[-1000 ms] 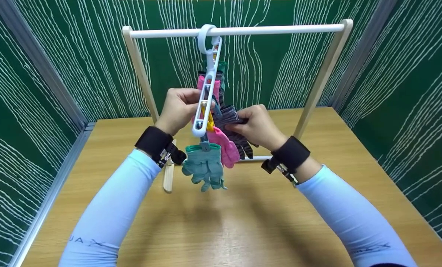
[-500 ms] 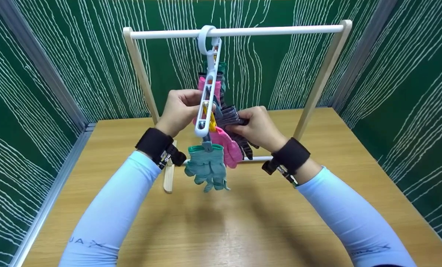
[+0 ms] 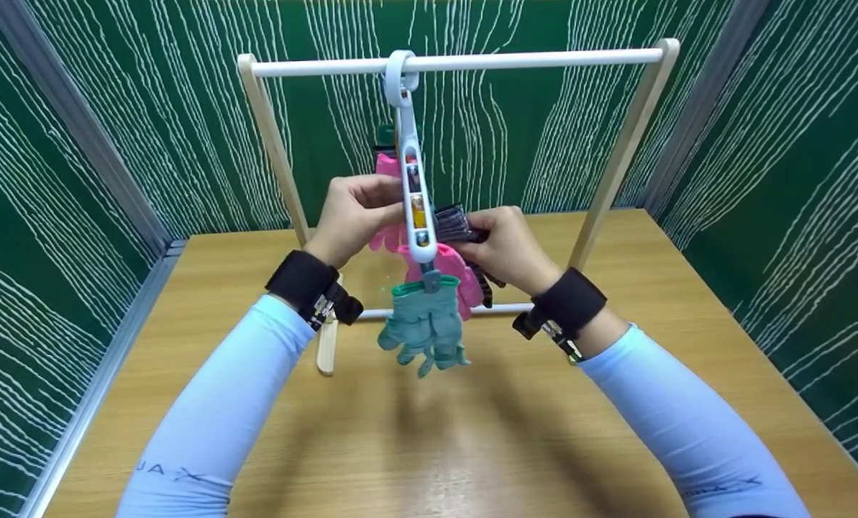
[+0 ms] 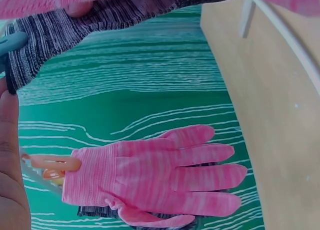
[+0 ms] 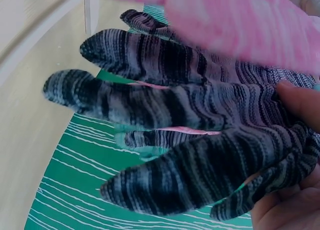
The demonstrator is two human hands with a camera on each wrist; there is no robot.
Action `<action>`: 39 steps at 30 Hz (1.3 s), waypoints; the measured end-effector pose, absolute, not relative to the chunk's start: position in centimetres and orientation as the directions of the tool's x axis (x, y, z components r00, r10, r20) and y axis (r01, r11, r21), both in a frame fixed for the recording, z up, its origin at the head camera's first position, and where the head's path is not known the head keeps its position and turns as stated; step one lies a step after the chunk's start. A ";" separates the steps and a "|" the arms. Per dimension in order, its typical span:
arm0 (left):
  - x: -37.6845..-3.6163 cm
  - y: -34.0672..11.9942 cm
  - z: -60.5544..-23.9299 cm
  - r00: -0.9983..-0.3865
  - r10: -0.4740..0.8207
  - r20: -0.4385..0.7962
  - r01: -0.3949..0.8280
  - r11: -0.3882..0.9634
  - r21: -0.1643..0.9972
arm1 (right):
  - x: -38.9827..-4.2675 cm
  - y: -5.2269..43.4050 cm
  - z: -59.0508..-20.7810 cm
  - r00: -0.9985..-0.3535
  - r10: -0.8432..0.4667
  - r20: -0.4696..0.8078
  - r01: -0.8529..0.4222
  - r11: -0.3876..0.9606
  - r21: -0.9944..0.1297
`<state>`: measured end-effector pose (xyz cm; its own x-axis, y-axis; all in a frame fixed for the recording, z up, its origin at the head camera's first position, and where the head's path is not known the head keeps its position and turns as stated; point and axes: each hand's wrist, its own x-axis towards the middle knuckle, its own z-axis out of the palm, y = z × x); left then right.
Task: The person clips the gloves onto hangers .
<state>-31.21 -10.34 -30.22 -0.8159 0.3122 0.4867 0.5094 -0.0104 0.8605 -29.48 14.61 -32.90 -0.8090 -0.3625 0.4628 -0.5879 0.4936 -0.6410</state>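
Observation:
My right hand (image 3: 504, 237) grips a black-and-grey striped glove (image 3: 452, 223) near its cuff. In the right wrist view its striped fingers (image 5: 165, 104) spread to the left. My left hand (image 3: 357, 212) reaches in at the white clip hanger (image 3: 423, 250), its fingertips hidden behind the bar. A blue-grey clothespin (image 4: 14, 42) bites the striped cuff in the left wrist view, and a left finger (image 4: 8, 125) lies right below it. At the hanger's near end hangs a teal glove (image 3: 429, 324), with a pink glove (image 3: 469, 288) just behind it.
The hanger's hook (image 3: 396, 72) loops over the white rail (image 3: 529, 59) of a wooden rack. Farther back, another pink glove (image 4: 145, 175) hangs from an orange clothespin (image 4: 60, 163), with other gloves behind. Below is a wooden table (image 3: 429, 446); green walls (image 3: 206, 108) stand around.
The hanger's near end has swung to the right, carrying the teal and near pink gloves along. Both hands stay nearly in place, the right still gripping the striped glove.

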 end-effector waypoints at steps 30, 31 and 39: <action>-29.6 -13.5 -32.7 -0.789 0.225 0.572 0.611 0.192 0.768 | -30.5 21.6 -34.3 -0.874 -0.187 0.449 -0.479 0.486 -0.731; -29.5 -13.7 -33.0 -0.788 0.220 0.575 0.614 0.221 0.758 | -30.5 21.9 -34.5 -0.872 -0.180 0.456 -0.481 0.489 -0.727; -28.5 -15.5 -35.0 -0.763 0.233 0.603 0.643 0.363 0.674 | -29.9 23.2 -36.6 -0.854 -0.081 0.514 -0.481 0.499 -0.721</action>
<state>-28.46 -15.45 -35.02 -0.7632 0.2327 0.6028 0.6432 0.3628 0.6743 -29.92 23.20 -36.56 -0.8540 -0.0813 0.5139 -0.4813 0.4986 -0.7209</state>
